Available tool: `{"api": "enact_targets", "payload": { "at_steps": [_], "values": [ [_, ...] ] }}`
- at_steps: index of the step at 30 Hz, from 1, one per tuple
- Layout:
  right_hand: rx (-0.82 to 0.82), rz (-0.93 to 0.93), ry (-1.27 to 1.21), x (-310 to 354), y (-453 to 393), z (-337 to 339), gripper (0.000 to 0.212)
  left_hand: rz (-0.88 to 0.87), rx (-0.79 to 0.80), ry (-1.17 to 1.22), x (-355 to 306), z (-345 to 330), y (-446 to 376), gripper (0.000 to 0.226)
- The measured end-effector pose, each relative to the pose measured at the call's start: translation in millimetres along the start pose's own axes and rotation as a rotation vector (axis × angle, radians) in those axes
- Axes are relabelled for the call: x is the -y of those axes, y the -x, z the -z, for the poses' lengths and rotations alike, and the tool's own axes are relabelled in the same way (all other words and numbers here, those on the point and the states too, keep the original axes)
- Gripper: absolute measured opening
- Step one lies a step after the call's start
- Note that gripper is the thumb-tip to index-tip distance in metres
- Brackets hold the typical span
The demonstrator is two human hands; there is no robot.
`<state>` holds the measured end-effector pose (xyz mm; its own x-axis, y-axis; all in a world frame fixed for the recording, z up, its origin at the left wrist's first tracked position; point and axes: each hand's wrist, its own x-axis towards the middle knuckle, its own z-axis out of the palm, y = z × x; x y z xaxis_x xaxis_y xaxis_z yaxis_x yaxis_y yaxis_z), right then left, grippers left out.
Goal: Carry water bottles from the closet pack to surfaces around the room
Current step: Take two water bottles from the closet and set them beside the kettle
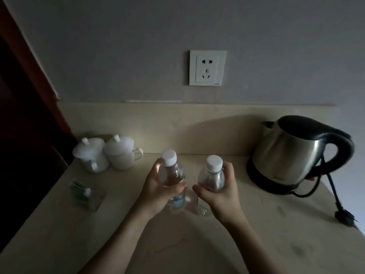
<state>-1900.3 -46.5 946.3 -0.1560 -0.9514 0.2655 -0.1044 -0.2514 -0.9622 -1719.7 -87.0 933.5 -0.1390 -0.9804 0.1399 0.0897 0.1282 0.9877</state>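
Two clear water bottles with white caps stand side by side over the beige countertop (266, 224) in dim light. My left hand (158, 189) is wrapped around the left bottle (171, 174), which has a blue-green label low down. My right hand (222, 191) grips the right bottle (212, 176) around its middle. Both bottles are upright, with their bases at or just above the counter; contact with the surface is hard to tell.
Two white lidded cups (107, 153) sit at the back left. A clear tray with green packets (84, 194) lies left of my hands. A steel kettle (296, 155) stands at the right with its black cord and plug (344, 215). A wall socket (207, 68) is above.
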Motion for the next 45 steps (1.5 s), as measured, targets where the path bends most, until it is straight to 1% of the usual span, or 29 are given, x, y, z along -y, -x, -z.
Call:
{"api": "enact_targets", "payload": {
  "at_steps": [4, 7, 8, 9, 11, 12, 13, 15, 17, 19, 24, 27, 29, 32, 34, 36, 38, 42, 45],
  "values": [
    [0.020, -0.012, -0.037, -7, 2, 0, 0.057, -0.033, 0.012, -0.076, 4, -3, 3, 0.060],
    [0.028, -0.077, -0.004, -18, 11, 4, 0.054, -0.021, -0.009, -0.148, 20, -5, 6, 0.062],
    [0.017, -0.096, 0.045, -22, 16, 3, 0.056, -0.014, -0.009, -0.219, 28, -5, 10, 0.066],
    [-0.018, -0.102, 0.160, -28, 20, 2, 0.061, -0.006, -0.034, -0.335, 36, -4, 16, 0.072],
    [-0.134, -0.098, 0.416, -35, 30, -2, 0.075, -0.035, -0.166, -0.671, 45, 3, 28, 0.077],
    [-0.191, -0.098, 0.494, -34, 33, -5, 0.077, -0.063, -0.205, -0.736, 48, 7, 31, 0.074],
    [-0.220, -0.097, 0.537, -31, 35, -7, 0.075, -0.064, -0.204, -0.709, 49, 9, 30, 0.072],
    [-0.213, -0.083, 0.571, -28, 33, -9, 0.065, -0.020, -0.153, -0.625, 52, 13, 19, 0.074],
    [-0.204, -0.091, 0.565, -31, 24, -7, 0.058, 0.002, -0.105, -0.591, 55, 16, 3, 0.072],
    [-0.207, -0.118, 0.533, -36, 6, -5, 0.056, 0.011, -0.086, -0.573, 54, 16, -14, 0.069],
    [-0.145, -0.163, 0.456, -50, -46, -6, 0.043, -0.016, -0.059, -0.609, 47, 12, -56, 0.059],
    [-0.098, -0.160, 0.453, -55, -68, -8, 0.035, -0.027, -0.020, -0.551, 48, 10, -76, 0.055],
    [-0.073, -0.117, 0.436, -58, -78, -9, 0.031, -0.021, -0.016, -0.512, 50, 8, -86, 0.053],
    [-0.063, -0.084, 0.449, -60, -87, -10, 0.031, -0.020, -0.054, -0.480, 55, 5, -100, 0.049],
    [-0.075, -0.098, 0.440, -61, -92, -11, 0.030, -0.018, -0.094, -0.457, 60, 4, -106, 0.054],
    [-0.081, -0.128, 0.428, -62, -96, -12, 0.034, -0.023, -0.123, -0.476, 67, 4, -109, 0.059],
    [-0.077, -0.137, 0.437, -64, -99, -12, 0.037, -0.037, -0.141, -0.512, 71, 5, -112, 0.057],
    [-0.055, -0.072, 0.492, -72, -102, -12, 0.049, -0.031, -0.154, -0.525, 73, 5, -113, 0.054],
    [-0.032, -0.052, 0.551, -77, -104, -12, 0.051, -0.011, -0.154, -0.523, 72, 3, -113, 0.054]
  ]
}}
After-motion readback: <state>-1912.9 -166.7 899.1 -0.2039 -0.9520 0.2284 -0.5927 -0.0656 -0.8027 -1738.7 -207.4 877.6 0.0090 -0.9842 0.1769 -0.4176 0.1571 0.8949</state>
